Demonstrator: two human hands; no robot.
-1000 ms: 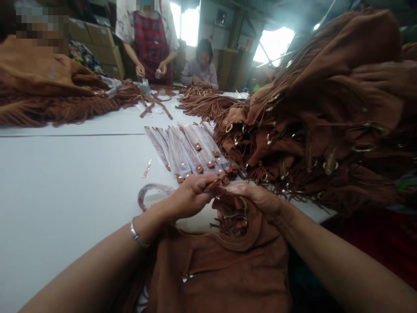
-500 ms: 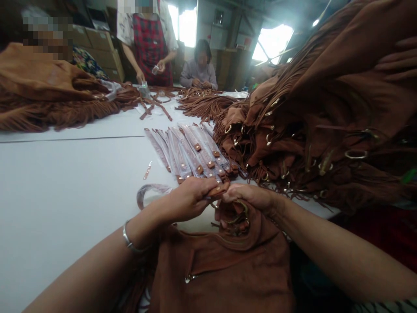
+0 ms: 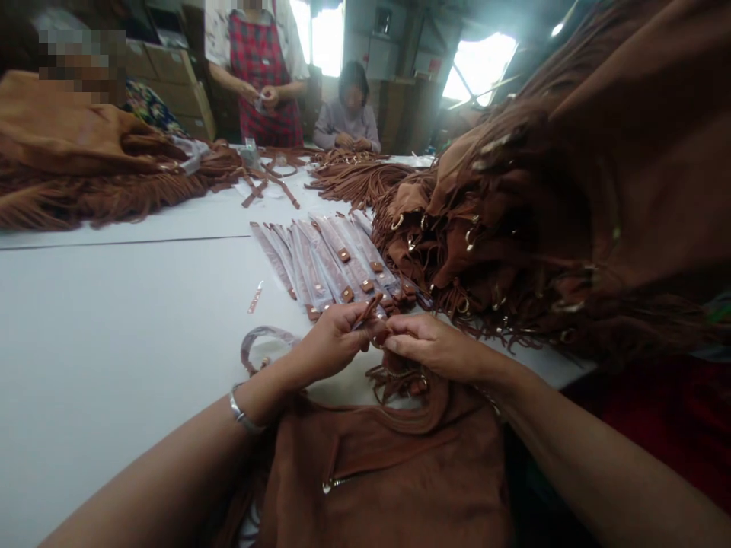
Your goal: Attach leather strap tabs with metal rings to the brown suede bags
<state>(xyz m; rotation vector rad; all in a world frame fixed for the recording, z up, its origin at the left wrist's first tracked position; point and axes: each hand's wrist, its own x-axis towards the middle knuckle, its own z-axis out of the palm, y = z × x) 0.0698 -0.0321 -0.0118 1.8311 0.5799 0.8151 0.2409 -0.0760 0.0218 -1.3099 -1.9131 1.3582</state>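
Note:
A brown suede bag [image 3: 388, 479] with a zip pocket lies in front of me at the table's near edge. My left hand [image 3: 331, 342] pinches the end of a brown strap [image 3: 256, 346] that loops back over the table in a clear sleeve. My right hand [image 3: 434, 346] pinches the bag's top corner by a metal ring, fingertips touching those of the left hand. A silver bangle sits on my left wrist.
Several sleeved brown straps [image 3: 328, 262] lie fanned on the white table [image 3: 114, 320]. A tall heap of fringed brown bags [image 3: 571, 205] fills the right. More bags [image 3: 85, 175] lie far left. Two people [image 3: 348, 110] work at the far end.
Both hands have lifted slightly and drawn together over the bag's top corner. The strap end now stands up between my left fingers. The standing person has brought both hands together.

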